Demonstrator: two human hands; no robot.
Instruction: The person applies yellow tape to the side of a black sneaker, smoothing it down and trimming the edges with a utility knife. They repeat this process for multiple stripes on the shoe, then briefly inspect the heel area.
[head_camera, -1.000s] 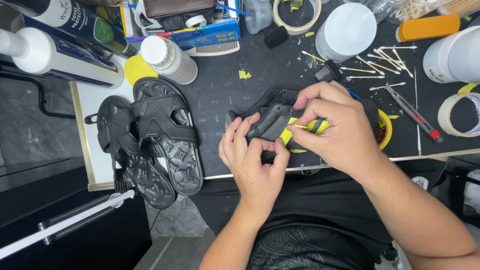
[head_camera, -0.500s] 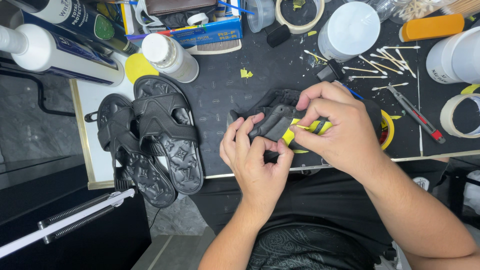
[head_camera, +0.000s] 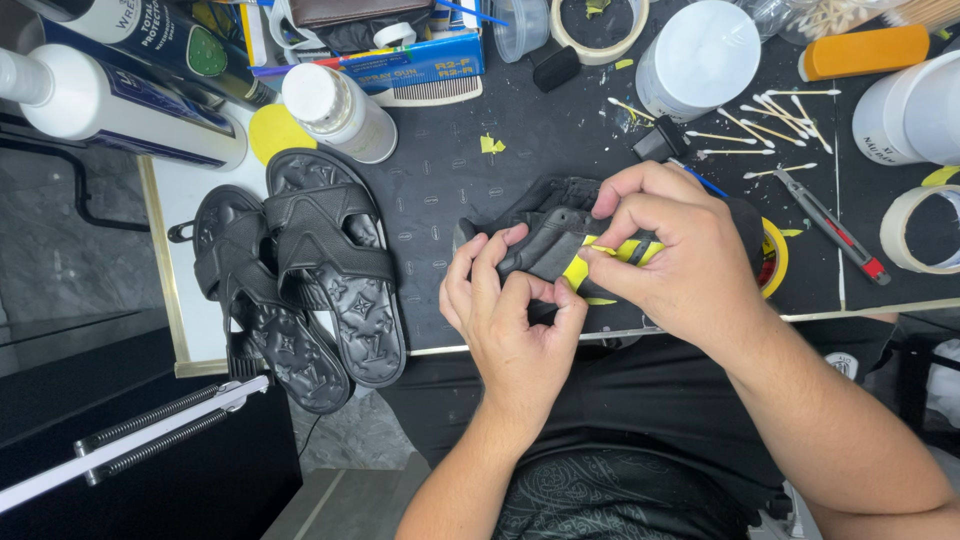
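left hand (head_camera: 510, 320): near front edge of the black work mat (head_camera: 450, 190), fingers curled tight around the black sandal (head_camera: 545, 245), thumb pressed on its strap from below
right hand (head_camera: 675, 255): just right of left hand, touching it; fingertips pinched closed on a strip of yellow tape (head_camera: 605, 255) lying across the sandal strap
black sandal: held up between both hands over the mat's front edge, middle of the mat; most of it hidden by the hands
yellow tape: partly stuck along the strap, rest under right fingers
pair of black sandals (head_camera: 300, 280): left end of mat, overlapping, soles down, well apart from hands
white bottle (head_camera: 340, 112): back left, lying tilted, just behind the pair
yellow tape roll (head_camera: 772, 258): just right of right hand, partly hidden by it
utility knife (head_camera: 832, 225): right side, diagonal, apart from hands
cotton swabs (head_camera: 750, 125): scattered back right
white jar (head_camera: 710, 50): back edge, right of middle
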